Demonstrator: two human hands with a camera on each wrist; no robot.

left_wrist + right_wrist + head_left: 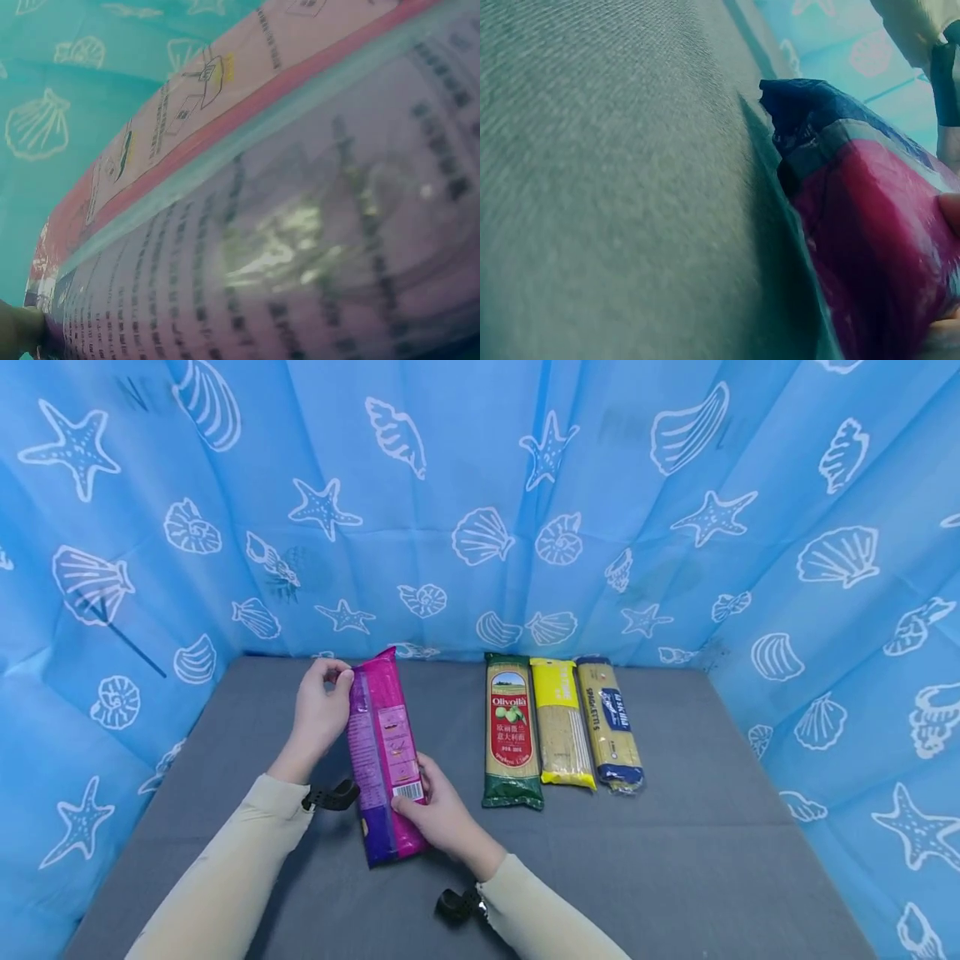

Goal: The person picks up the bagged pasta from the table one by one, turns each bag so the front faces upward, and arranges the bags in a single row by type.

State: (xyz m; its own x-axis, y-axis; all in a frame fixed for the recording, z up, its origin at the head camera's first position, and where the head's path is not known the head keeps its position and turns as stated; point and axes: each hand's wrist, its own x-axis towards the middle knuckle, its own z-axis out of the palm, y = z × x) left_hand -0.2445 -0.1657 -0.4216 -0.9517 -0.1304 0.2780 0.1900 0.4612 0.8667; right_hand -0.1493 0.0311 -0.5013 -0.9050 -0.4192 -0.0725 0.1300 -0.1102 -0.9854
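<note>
Both hands hold a long pink and purple packet [384,718], its printed back with a barcode turned up. My left hand [321,710] pinches it at the upper left edge. Lower down on the right side, my right hand [444,810] grips it, thumb on the face beside the barcode. Small print and glare on the plastic of the packet [225,225] fill most of the left wrist view. In the right wrist view, the dark blue end of the packet [877,225] stands close over the cloth, with fingertips [950,214] at the right edge.
Right of the packet lie three spaghetti packs in a row: a green and red one [513,735], a yellow one [564,727] and a blue-labelled one [611,722]. Grey cloth [637,877] covers the table. A blue curtain [480,485] with shell prints hangs behind and at both sides.
</note>
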